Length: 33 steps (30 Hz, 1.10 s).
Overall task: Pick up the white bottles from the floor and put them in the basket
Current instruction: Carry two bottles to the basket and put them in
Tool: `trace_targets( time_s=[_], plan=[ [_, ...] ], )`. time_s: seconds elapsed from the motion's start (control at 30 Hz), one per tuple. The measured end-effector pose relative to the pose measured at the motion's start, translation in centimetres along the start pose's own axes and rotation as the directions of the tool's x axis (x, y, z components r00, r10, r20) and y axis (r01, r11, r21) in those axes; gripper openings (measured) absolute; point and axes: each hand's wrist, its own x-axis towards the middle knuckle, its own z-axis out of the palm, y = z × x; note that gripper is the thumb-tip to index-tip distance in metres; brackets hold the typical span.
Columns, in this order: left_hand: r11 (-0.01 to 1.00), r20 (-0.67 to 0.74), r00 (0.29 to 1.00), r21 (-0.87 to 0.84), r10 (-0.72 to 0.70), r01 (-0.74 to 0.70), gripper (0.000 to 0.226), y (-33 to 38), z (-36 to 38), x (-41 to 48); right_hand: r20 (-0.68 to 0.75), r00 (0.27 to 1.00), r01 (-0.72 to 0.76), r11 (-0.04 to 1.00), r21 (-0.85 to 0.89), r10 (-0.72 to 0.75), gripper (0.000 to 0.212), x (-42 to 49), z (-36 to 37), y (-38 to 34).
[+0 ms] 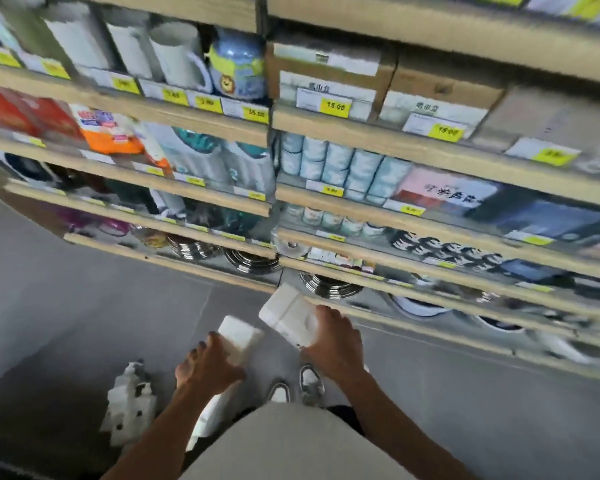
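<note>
Two white bottles held above the floor [84, 323] before shop shelves [187, 209], left bottle [239, 337] gripped in my left hand [205, 368], right bottle [288, 315] gripped in my right hand [333, 344], more bottles [130, 407] lying beside my left arm.

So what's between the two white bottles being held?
Nothing. The head view shows only a narrow strip of grey floor between the left white bottle and the right white bottle.

L hand [207, 363], R hand [333, 344] held fwd, fingers [201, 346] gripping.
</note>
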Motion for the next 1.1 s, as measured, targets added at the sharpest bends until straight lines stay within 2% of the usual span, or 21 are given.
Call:
trace_targets(
  time_s=[0.07,0.17,0.3,0.4,0.5,0.6,0.67,0.73,0.83,0.93,1.0,1.1],
  plan=[
    [0.998,0.022,0.998,0.038,0.058,-0.058,0.094,0.2,-0.2,0.7,-0.034,0.995,-0.091,0.994,0.059,0.093,0.072,-1.2,-0.1,1.7],
    [0.983,0.045,0.987,0.099,0.153,-0.156,0.082,1.0,-0.6,1.3,-0.115,0.971,-0.194,0.971,0.143,0.211,0.078,-3.3,-0.3,4.7],
    [0.923,0.106,0.948,0.221,0.300,-0.316,0.080,4.0,-1.8,1.5,-0.172,0.902,-0.353,0.907,0.230,0.395,0.072,-6.6,-1.2,8.3],
    [0.839,0.160,0.894,0.310,0.418,-0.448,0.092,8.5,-1.8,0.8,-0.181,0.834,-0.446,0.831,0.333,0.521,0.068,-9.6,-1.8,11.0],
    [0.765,0.191,0.817,0.287,0.544,-0.576,0.116,14.0,-1.1,-0.7,-0.176,0.771,-0.503,0.755,0.420,0.612,0.069,-12.3,-3.0,14.0],
    [0.718,0.167,0.772,0.290,0.613,-0.633,0.122,19.4,-0.3,-3.1,-0.178,0.704,-0.547,0.685,0.481,0.688,0.069,-15.2,-3.9,17.1],
    [0.654,0.181,0.724,0.326,0.665,-0.682,0.131,22.7,0.3,-4.8,-0.183,0.663,-0.565,0.645,0.515,0.726,0.071,-17.3,-4.5,18.9],
    [0.597,0.192,0.679,0.349,0.708,-0.722,0.130,25.7,1.1,-6.4,-0.196,0.617,-0.581,0.609,0.539,0.762,0.071,-19.6,-5.2,20.7],
    [0.537,0.191,0.612,0.331,0.767,-0.776,0.121,29.9,2.3,-9.9,-0.222,0.548,-0.604,0.565,0.562,0.807,0.079,-22.8,-6.3,23.0],
    [0.536,0.140,0.594,0.308,0.792,-0.786,0.114,33.2,3.2,-13.8,-0.256,0.474,-0.612,0.524,0.592,0.842,0.090,-25.8,-7.3,24.7],
    [0.533,0.123,0.555,0.174,0.822,-0.828,0.111,35.1,3.7,-15.9,-0.277,0.437,-0.607,0.508,0.611,0.856,0.091,-27.6,-8.0,25.5],
    [0.468,0.113,0.468,0.028,0.876,-0.883,0.112,37.9,4.7,-18.6,-0.283,0.391,-0.608,0.477,0.635,0.876,0.088,-29.5,-9.0,26.5]
  ],
)
